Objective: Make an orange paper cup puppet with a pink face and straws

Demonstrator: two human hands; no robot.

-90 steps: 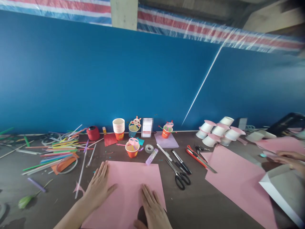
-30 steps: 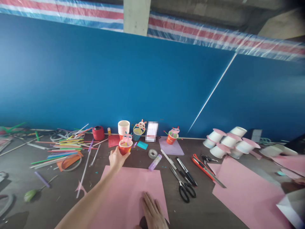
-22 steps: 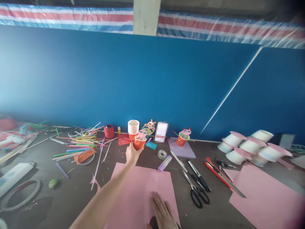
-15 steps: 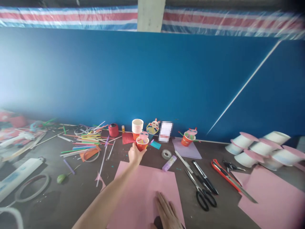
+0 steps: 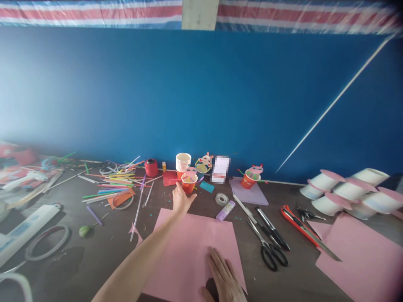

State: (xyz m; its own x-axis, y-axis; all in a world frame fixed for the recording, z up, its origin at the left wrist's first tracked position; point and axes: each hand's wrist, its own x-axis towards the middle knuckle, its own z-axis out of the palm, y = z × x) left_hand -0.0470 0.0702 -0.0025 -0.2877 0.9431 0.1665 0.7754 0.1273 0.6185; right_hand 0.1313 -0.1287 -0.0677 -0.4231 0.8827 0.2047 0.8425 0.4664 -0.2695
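My left hand (image 5: 182,200) reaches out at the near side of a red paper cup (image 5: 189,185) with a pink paper face on its rim. Its thumb is spread away from the cup, and the fingertips are at or near the cup's left side; I cannot tell if they touch. The cup stands upright in front of a stack of paper cups (image 5: 183,160). My right hand (image 5: 224,274) lies flat with fingers stretched on a sheet of pink paper (image 5: 192,251). A dark patch shows beside its thumb.
Right of the paper lie scissors (image 5: 267,251), a marker (image 5: 272,228), an orange cutter (image 5: 300,226), a glue stick (image 5: 226,210) and clear tape (image 5: 222,199). Another decorated cup (image 5: 249,180) stands on purple paper (image 5: 252,196). Coloured straws (image 5: 118,184) lie left; white paper-cup pieces (image 5: 352,193) are piled right.
My left hand has loosened from the red cup, its thumb swinging out to the right. The cup stays where it stood. My right hand remains flat on the pink paper. The view has shifted slightly.
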